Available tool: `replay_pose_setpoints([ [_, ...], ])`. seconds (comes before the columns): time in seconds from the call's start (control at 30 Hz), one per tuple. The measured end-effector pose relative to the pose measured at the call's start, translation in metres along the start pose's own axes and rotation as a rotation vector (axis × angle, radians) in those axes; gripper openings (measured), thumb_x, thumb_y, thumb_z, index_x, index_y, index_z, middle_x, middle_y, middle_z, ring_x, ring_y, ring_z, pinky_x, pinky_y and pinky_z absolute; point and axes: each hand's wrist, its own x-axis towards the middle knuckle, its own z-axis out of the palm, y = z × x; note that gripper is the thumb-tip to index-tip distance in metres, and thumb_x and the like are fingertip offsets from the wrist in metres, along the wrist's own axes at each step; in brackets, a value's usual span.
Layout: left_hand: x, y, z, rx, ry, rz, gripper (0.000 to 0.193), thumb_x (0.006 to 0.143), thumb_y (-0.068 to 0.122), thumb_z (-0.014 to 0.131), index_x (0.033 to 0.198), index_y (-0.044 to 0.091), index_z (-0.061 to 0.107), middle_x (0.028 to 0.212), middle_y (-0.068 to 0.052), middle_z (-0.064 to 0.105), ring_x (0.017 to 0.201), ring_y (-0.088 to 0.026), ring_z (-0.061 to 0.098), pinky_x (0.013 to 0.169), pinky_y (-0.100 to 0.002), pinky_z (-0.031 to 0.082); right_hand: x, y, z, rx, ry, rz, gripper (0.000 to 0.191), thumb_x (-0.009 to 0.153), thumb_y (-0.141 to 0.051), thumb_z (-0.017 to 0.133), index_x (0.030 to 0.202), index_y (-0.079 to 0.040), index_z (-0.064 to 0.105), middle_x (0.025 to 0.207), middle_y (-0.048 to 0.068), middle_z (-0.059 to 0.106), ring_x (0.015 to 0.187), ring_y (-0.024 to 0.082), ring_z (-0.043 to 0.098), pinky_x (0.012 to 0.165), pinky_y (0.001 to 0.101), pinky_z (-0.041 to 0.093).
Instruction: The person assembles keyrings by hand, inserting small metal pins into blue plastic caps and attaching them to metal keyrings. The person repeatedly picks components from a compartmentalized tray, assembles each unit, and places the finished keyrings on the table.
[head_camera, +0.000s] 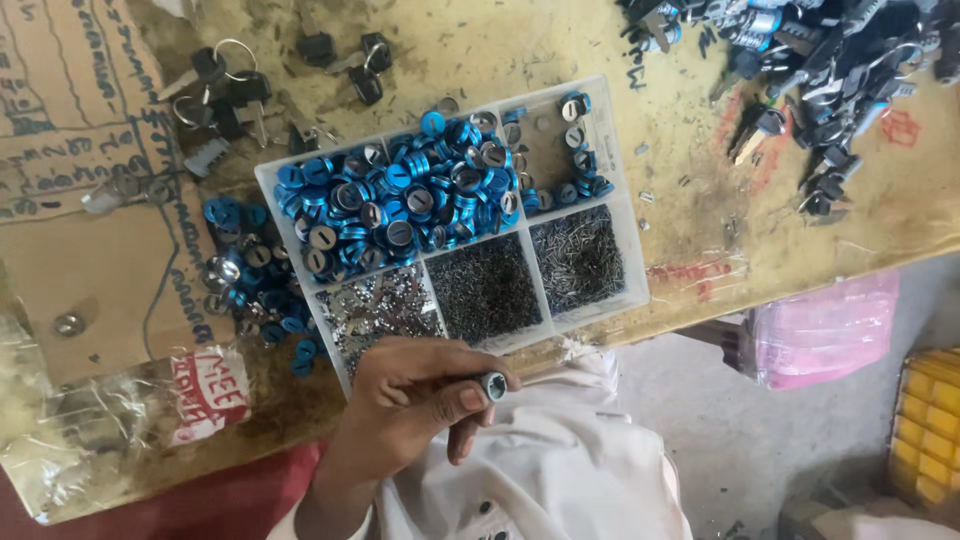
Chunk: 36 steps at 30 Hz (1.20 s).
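Observation:
My left hand (415, 400) is just below the near edge of the table, over my white shirt (560, 470). Its fingertips pinch a small grey metal lock cylinder (492, 385), with the round end facing right. Directly above the hand lies a clear plastic compartment tray (628, 240). The tray's large section is heaped with blue-rimmed lock cylinders (400, 195). A smaller section holds a few more, and three front sections hold small silver plates (380, 310) and fine dark pins (487, 285). My right hand is out of view.
Loose blue cylinders (250, 275) lie left of the tray on cardboard (90, 230). Black-headed keys on rings (230, 90) are at the back left, with a pile of locks and keys (830, 60) at the back right. A pink bag (825, 330) and a yellow crate (930, 430) sit below the table.

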Motion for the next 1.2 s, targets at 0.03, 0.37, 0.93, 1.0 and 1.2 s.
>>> replay_pose_setpoints([
  [0.03, 0.000, 0.001, 0.000, 0.014, -0.010, 0.001, 0.017, 0.096, 0.002, 0.071, 0.107, -0.011, 0.076, 0.078, -0.013, 0.071, 0.056, -0.013, 0.065, 0.047, -0.025, 0.051, -0.002, 0.002, -0.003, -0.169, 0.047, 0.037, 0.018, 0.112, -0.018, 0.059, 0.119, -0.003, 0.067, 0.081, -0.003, 0.058, 0.067, 0.006, 0.051, 0.063, 0.0245, 0.043],
  [0.37, 0.006, 0.003, 0.005, 0.088, 0.003, 0.043, 0.018, 0.096, 0.006, 0.072, 0.105, -0.009, 0.077, 0.076, -0.011, 0.072, 0.053, -0.013, 0.065, 0.048, -0.024, 0.051, 0.003, -0.015, 0.019, -1.308, -0.187, 0.050, 0.015, 0.103, -0.011, 0.064, 0.115, -0.003, 0.066, 0.082, 0.002, 0.064, 0.066, 0.010, 0.057, 0.059, 0.0274, 0.046],
  [0.93, 0.011, 0.006, 0.010, 0.099, -0.037, 0.086, 0.019, 0.098, 0.008, 0.072, 0.107, -0.007, 0.078, 0.081, -0.012, 0.072, 0.060, -0.014, 0.068, 0.053, -0.025, 0.055, -0.015, -0.038, 0.165, -0.650, -0.768, -0.366, 0.013, 0.099, -0.009, 0.066, 0.106, 0.001, 0.062, 0.079, 0.017, 0.066, 0.065, 0.023, 0.067, 0.061, 0.0379, 0.050],
  [1.0, 0.013, 0.008, 0.009, 0.117, -0.047, 0.073, 0.018, 0.097, 0.007, 0.072, 0.107, -0.007, 0.078, 0.079, -0.011, 0.071, 0.060, -0.014, 0.068, 0.052, -0.025, 0.055, -0.014, -0.037, 0.166, -0.673, -0.753, -0.372, 0.013, 0.099, -0.010, 0.067, 0.106, 0.001, 0.063, 0.080, 0.018, 0.067, 0.066, 0.026, 0.068, 0.061, 0.0392, 0.050],
  [1.2, 0.014, 0.011, 0.008, 0.118, -0.075, 0.042, 0.015, 0.095, 0.001, 0.071, 0.106, -0.007, 0.078, 0.077, -0.011, 0.070, 0.060, -0.014, 0.070, 0.053, -0.025, 0.056, -0.013, -0.039, 0.169, -0.695, -0.770, -0.403, 0.013, 0.099, -0.009, 0.067, 0.105, 0.002, 0.063, 0.082, 0.019, 0.068, 0.070, 0.030, 0.070, 0.063, 0.0407, 0.051],
])
